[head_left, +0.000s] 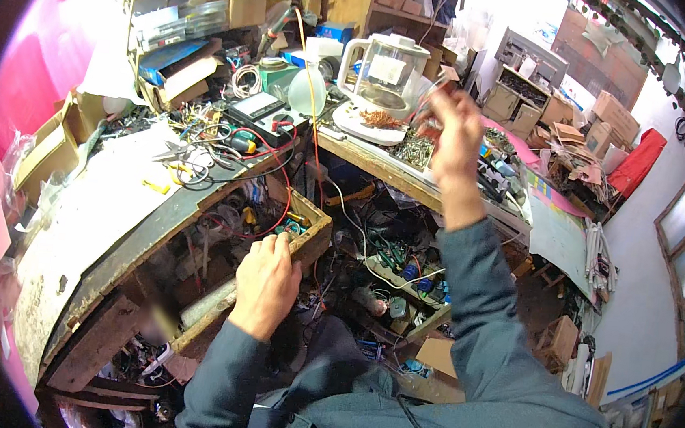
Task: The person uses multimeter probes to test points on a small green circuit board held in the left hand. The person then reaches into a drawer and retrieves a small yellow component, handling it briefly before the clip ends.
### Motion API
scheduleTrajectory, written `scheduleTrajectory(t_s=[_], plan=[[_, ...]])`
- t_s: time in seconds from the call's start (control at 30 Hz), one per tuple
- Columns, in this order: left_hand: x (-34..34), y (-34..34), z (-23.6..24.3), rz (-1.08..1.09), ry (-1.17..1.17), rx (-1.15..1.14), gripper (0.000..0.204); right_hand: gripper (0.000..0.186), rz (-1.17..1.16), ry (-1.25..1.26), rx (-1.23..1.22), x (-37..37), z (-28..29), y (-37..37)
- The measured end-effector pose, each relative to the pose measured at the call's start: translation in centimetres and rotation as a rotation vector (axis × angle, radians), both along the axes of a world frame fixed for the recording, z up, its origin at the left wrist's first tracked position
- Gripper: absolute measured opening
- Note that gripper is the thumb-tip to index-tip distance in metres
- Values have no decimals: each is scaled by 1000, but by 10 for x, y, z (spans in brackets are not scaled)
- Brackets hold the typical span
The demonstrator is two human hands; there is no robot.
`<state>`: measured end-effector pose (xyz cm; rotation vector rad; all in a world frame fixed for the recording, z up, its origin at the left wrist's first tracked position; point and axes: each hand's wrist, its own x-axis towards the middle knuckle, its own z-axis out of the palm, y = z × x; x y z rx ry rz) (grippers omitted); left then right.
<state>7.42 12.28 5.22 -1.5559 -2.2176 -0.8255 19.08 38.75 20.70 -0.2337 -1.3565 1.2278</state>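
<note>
We rest the left hand (pixel 266 282) on the rough wooden rim of an open drawer (pixel 318 230). Its fingers lie close together and bend over the rim; we cannot tell whether they grip it. The drawer is below the left part of the desk (pixel 87 200) and contains small mixed parts.

We hold the right hand (pixel 457 130) raised above the desk, just beside a clear kettle (pixel 408 66). Motion blurs this hand, and we cannot tell whether its fingers are pinching the slender item near their tips.

The kettle has a rounded, transparent body and a looped white handle (pixel 346 66). It stands upright on the far side of the desk, behind the drawer. In front of it, a loose tangle of copper-coloured wire (pixel 382 120) lies on a smooth white base (pixel 362 130). To the left are a boxy black meter (pixel 260 115) and thin, curving cables (pixel 196 160).
</note>
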Motion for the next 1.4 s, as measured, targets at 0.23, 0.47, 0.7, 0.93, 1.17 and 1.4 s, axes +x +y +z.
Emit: scheduleTrajectory(t_s=[0.23, 0.47, 0.7, 0.93, 1.17, 1.4], plan=[[-21, 69, -51, -40, 46, -161, 34, 17, -488, -386, 223, 18, 68, 180], [-34, 97, -59, -41, 205, -283, 11, 15, -794, -1008, 229, 30, 69, 287], [-34, 97, -55, -80, 161, -304, 7, 37, -895, -1482, 375, 2, 55, 340], [-29, 94, -38, -66, 42, -427, 10, 33, -590, -1445, 817, -37, 23, 352], [-31, 89, -42, -58, 10, -403, 16, 35, -147, -1795, 816, -75, 1, 310], [-29, 96, -39, -80, 48, -402, 14, 30, -323, -1643, 846, -53, 27, 333]])
